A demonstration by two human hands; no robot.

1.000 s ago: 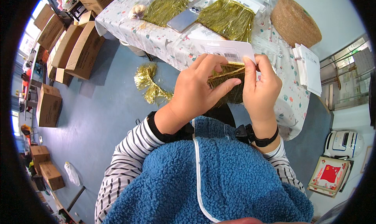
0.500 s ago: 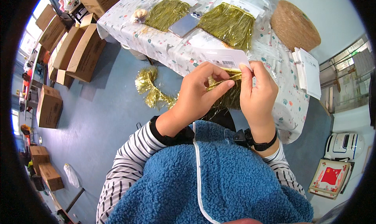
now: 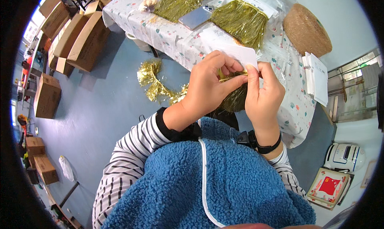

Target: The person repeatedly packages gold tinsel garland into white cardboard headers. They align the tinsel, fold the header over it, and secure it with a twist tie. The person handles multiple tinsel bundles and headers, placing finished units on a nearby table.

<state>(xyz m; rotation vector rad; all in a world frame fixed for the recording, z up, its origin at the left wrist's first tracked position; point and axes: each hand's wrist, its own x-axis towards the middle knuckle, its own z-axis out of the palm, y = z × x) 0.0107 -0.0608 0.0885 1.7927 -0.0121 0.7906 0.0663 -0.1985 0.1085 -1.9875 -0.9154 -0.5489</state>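
My left hand (image 3: 208, 85) pinches the top band of a gold tinsel fringe (image 3: 234, 99), its thumb pointing toward my right fingertips. Closed on the white header card (image 3: 242, 54) and the end of the band is my right hand (image 3: 265, 94), with the thumb on top. Strands hang dark gold below both hands, partly hidden by them. A loose length of shiny gold tinsel (image 3: 152, 83) trails off to the left beneath my left wrist. Two carded fringes, a left one (image 3: 178, 6) and a right one (image 3: 240, 23), lie on the table beyond.
The table has a white patterned cloth (image 3: 168, 41). On it are a blue-grey phone (image 3: 196, 18), a big brown twine roll (image 3: 307, 30) and a stack of white cards (image 3: 317, 78). Cardboard boxes (image 3: 86, 43) stand at the left. A white appliance (image 3: 343, 157) is at the right.
My left thumb and fingers have moved right along the band, closer to my right thumb. The header card has tilted, so its printed face shows less. The whole view has shifted slightly.
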